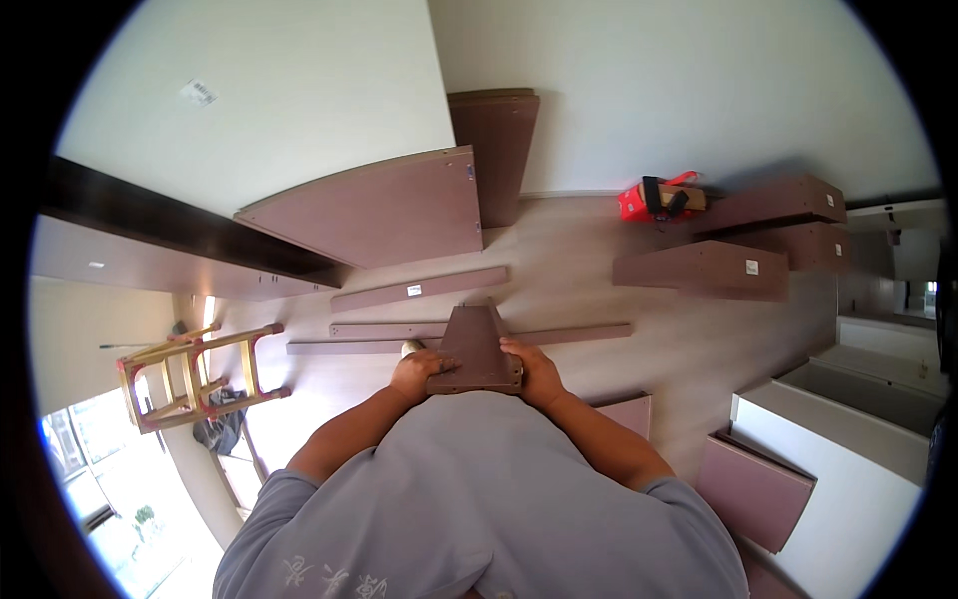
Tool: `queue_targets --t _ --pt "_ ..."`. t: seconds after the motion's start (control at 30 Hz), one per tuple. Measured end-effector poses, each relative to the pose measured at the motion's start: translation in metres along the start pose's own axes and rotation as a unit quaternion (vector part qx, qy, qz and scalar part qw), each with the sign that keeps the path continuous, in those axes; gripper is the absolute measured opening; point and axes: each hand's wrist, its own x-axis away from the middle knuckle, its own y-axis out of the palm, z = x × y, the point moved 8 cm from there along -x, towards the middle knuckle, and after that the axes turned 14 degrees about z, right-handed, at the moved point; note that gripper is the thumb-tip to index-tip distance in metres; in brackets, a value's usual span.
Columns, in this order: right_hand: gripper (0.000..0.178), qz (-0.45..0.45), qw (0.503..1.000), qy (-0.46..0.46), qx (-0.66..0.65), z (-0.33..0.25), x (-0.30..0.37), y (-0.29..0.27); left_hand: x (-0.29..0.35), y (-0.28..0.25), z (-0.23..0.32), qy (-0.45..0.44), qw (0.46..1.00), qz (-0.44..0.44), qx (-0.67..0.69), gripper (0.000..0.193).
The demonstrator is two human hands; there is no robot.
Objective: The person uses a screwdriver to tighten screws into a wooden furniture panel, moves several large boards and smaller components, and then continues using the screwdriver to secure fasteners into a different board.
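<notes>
Pale wood-look floor (564, 265) runs under everything, w/ a white wall (718, 90) on the far side. Nearest is the grey shirt (479, 489); right in front of it, centred btwn both hands, is the brown panel (474, 349). L hand (411, 376) is closed on its L edge by the near end, fingers over the upper face. R hand (537, 369) grips the R edge, roughly opp., fingertips on top. Undersides hidden, so can't tell the grip below. Panel's long axis runs near to far, straight out from the body; near edge w/ small holes is up at the shirt, far end looks narrower. Can't tell if the far end touches the floor. Forearms angle inward from L & R, elbows bent and out wide. Just past L hand, a shoe tip (411, 346). Beyond, thin brown strips (349, 348) lie crosswise; a bit farther, a labelled brown strip (439, 287). Stepladder (190, 374) at L. Farther out, a big brown board (389, 210) at L; at R, brown boards (699, 268) & red bag (634, 206) near the wall.
</notes>
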Motion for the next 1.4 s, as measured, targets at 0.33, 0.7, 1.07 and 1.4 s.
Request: queue_targets --t 0.33,0.7,1.07,1.4 --pt "0.072 -0.035 0.998 0.014 0.051 0.004 -0.01 0.01 -0.006 -0.004 -0.01 -0.038 0.999 -0.035 -0.001 0.042" --pt "0.091 -0.133 0.946 0.279 -0.1 -0.001 -0.019 0.012 -0.019 -0.04 -0.031 -0.173 0.985 -0.011 0.019 0.049" --pt "0.082 -0.134 0.953 0.27 -0.01 0.012 -0.063 0.044 -0.04 -0.089 -0.009 -0.261 0.963 0.032 0.067 0.065" --pt "0.064 -0.024 0.928 0.349 0.128 0.045 -0.066 -0.017 -0.077 -0.05 0.032 -0.112 0.983 -0.108 0.098 0.076"
